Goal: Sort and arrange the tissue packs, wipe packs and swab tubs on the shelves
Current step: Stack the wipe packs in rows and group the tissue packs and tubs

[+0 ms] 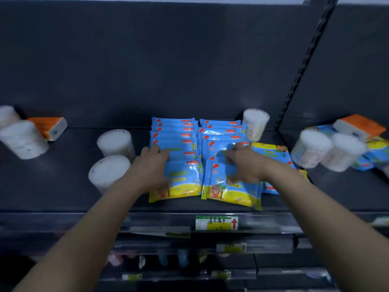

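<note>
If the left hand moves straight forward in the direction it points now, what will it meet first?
Most likely the rear wipe packs of the left row, the row on which the left hand rests. Behind them stands the shelf's back panel. Depth is hard to judge here.

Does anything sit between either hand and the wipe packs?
Nothing visible does. The left hand rests on the left row of packs; the right hand grips the right row's front pack. The swab tubs stand aside.
</note>
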Motion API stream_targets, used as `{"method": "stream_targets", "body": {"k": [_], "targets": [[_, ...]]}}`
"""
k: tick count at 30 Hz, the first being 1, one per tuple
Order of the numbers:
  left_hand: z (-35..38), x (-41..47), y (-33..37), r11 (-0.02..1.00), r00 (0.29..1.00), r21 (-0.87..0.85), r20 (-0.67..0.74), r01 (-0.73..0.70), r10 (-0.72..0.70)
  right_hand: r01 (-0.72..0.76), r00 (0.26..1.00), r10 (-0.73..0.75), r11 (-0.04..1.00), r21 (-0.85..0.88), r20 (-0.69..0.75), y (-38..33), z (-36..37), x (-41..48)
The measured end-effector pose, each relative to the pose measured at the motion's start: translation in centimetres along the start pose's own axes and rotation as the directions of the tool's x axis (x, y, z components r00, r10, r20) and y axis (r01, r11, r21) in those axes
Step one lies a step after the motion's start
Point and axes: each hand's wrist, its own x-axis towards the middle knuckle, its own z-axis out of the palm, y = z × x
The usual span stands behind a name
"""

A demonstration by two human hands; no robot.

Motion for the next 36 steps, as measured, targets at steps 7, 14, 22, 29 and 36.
{"method": "stream_targets", "body": {"k": [7,14,22,29,36], "targets": [[-0.6,1.7,-0.4,0.999,0.998,0.010,-0.039,-0.048,0.048,-0.012,0.992,0.003,0.997,-0.080,-0.122,-0.8,-0.3,1.1],[-0.3,2.9,-0.6,1.000,0.984,-0.031,-0.179,0.002,-0.007,0.048,0.959,-0.051,0.999,-0.020,-0.279,-0.7,-0.8,2.8],[-0.1,3.9,-0.4,1.000,0.975,0.015,-0.221,0.027,-0.023,0.057,0.903,-0.092,0.994,-0.096,-0.419,-1.1,-0.1,3.8],[0.0,3.5,0.1,0.996,0.981,0.075,-0.189,0.056,-0.041,0.090,0.884,-0.135,0.989,-0.121,-0.447,-0.5,0.4,2.9],[1.0,2.8,0.3,0.992,0.971,0.120,-0.237,0.044,-0.015,0.069,0.887,-0.117,0.990,-0.121,-0.447,-0.3,1.6,1.7]]}}
